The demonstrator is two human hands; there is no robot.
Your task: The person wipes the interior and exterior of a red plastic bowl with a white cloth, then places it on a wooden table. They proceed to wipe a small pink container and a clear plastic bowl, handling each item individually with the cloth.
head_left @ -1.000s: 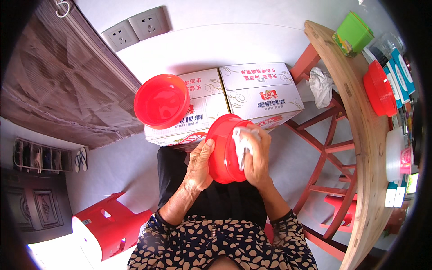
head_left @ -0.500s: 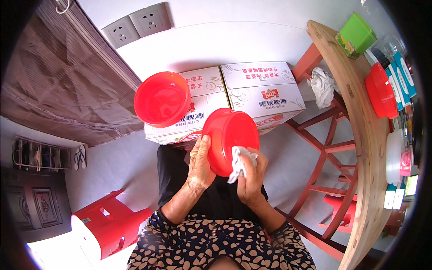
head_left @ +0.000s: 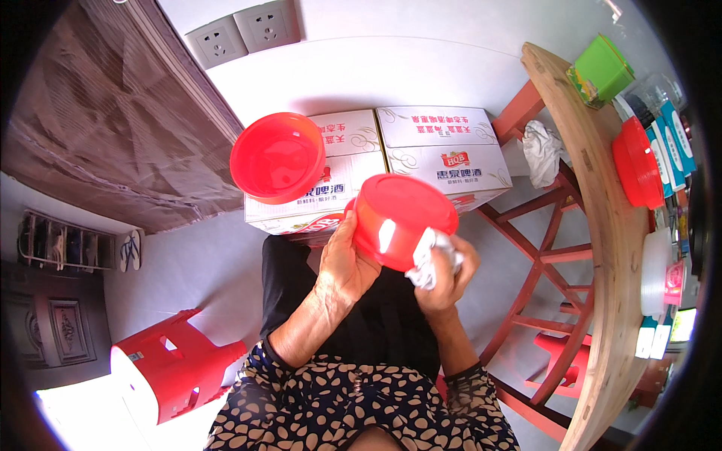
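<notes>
Held tilted above my lap is a red plastic bowl (head_left: 406, 214), its outer bottom turned up. My left hand (head_left: 344, 263) grips its left side, with the thumb along the edge and the other fingers partly hidden beneath. A crumpled white cloth (head_left: 432, 259) is bunched in my right hand (head_left: 450, 282), which presses it against the bowl's lower right side. Another red bowl (head_left: 278, 158) stands mouth up on the left one of two white cardboard cartons (head_left: 353, 169), just beyond my left hand.
A wooden table (head_left: 602, 225) on red legs runs along the right, bearing stacked red bowls (head_left: 635, 161), a green tin (head_left: 602, 71) and clear containers. A white rag (head_left: 541, 154) hangs by its leg. At lower left lies a red stool (head_left: 177, 364). Wall sockets (head_left: 244, 34) are above the cartons.
The held bowl has turned so that its bottom shows more, and has shifted slightly right. My right hand and the cloth have moved right along its side.
</notes>
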